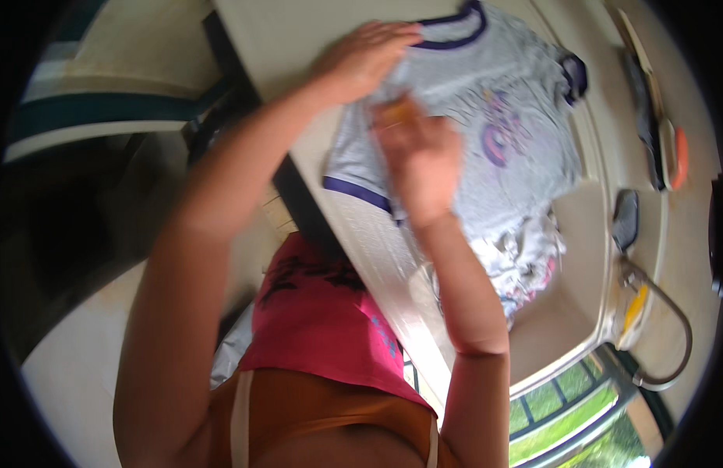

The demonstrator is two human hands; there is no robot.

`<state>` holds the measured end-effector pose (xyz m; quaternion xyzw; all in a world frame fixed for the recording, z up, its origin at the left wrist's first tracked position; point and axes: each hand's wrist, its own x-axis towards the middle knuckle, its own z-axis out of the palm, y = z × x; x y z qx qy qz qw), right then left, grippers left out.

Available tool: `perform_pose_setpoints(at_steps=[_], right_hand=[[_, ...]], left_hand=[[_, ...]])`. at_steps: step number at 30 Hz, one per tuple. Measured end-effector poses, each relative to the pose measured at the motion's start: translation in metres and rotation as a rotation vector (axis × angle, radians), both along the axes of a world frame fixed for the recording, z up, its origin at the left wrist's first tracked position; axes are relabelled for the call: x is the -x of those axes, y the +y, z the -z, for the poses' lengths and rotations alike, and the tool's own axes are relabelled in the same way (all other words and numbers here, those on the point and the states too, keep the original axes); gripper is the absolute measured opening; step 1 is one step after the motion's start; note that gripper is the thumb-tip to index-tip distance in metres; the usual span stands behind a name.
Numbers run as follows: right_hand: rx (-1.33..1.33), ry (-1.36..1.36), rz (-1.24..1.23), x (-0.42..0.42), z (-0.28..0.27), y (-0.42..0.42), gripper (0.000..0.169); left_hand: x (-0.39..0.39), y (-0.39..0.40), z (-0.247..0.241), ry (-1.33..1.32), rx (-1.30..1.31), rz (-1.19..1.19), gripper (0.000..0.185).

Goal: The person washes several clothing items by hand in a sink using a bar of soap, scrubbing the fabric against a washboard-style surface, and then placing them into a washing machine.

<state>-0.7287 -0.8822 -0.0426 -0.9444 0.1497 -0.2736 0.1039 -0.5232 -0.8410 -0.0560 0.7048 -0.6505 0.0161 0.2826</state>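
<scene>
A wet grey T-shirt (513,146) with purple trim and a printed chest lies spread over a pale, ridged washboard surface (361,234). My left hand (373,58) holds down the shirt by its purple collar, fingers together and thumb hidden. Lower on the shirt, near the sleeve, my right hand (425,155) is blurred by motion. It grips a small yellow-brown object (398,112), whose kind the blur hides. Beneath the shirt's hem, a bunched white garment (516,257) with coloured patches sits partly in the sink basin (577,292).
Along the right ledge lie long-handled utensils (648,117), one with an orange end, and a grey oblong object (627,219). A curved hose (686,339) and a yellow item (636,307) are beside the basin. A barred window (566,403) shows greenery at lower right.
</scene>
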Motion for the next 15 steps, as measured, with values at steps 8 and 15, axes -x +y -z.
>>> perform_pose_setpoints(at_steps=[8, 15], right_hand=[[-0.293, 0.014, 0.144, 0.110, -0.027, -0.063, 0.034], [-0.012, 0.136, 0.722, 0.232, -0.069, -0.235, 0.032]], left_hand=[[-0.004, 0.008, -0.007, 0.065, -0.029, -0.009, 0.036], [-0.001, 0.008, -0.015, 0.055, -0.062, -0.015, 0.036]])
